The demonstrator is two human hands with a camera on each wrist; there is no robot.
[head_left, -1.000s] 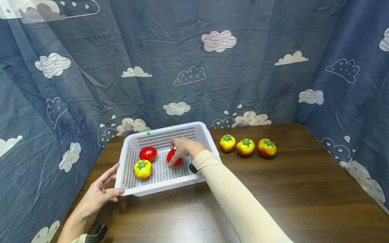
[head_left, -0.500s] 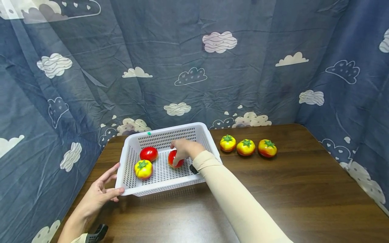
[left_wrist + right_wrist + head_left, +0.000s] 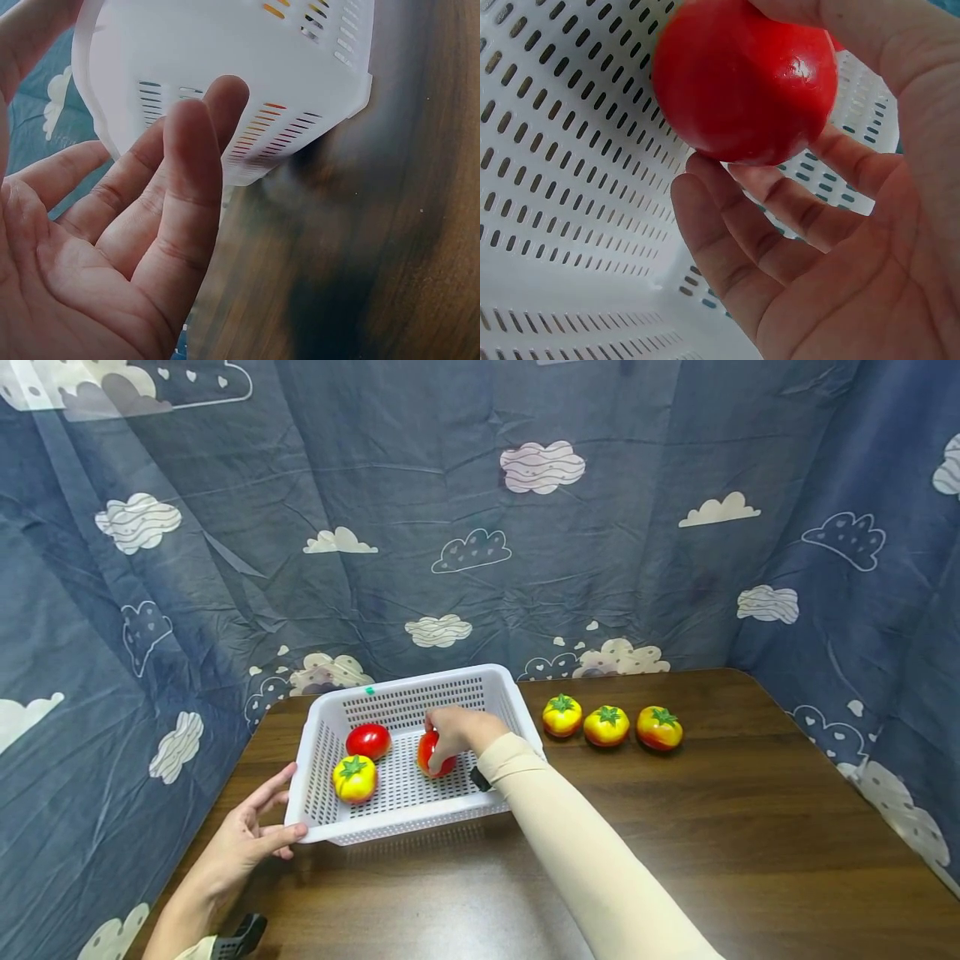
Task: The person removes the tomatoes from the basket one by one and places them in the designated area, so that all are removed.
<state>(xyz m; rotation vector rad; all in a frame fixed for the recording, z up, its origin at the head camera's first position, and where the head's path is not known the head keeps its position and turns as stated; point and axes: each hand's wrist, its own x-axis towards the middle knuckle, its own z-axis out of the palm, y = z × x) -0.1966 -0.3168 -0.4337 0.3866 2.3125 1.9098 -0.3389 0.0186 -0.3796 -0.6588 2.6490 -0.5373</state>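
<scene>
A white perforated plastic basket stands on the table, its left end gripped by my left hand. The thumb lies at the near left corner and the fingers reach along the outside wall; the left wrist view shows them beside the basket wall. Inside the basket, my right hand holds a shiny red toy tomato between thumb and fingers. The right wrist view shows this tomato close to the slotted basket surface. Left of it are another red tomato and a yellow one with green leaves.
Right of the basket, three yellow-red tomatoes stand in a row: the near-basket one, the middle one and the far-right one. A dark wooden table carries everything. Behind hangs a blue cloud-print curtain.
The right hand and the held red tomato have shifted slightly to the right inside the basket. The left hand keeps its grip, and the other tomatoes stay put.
</scene>
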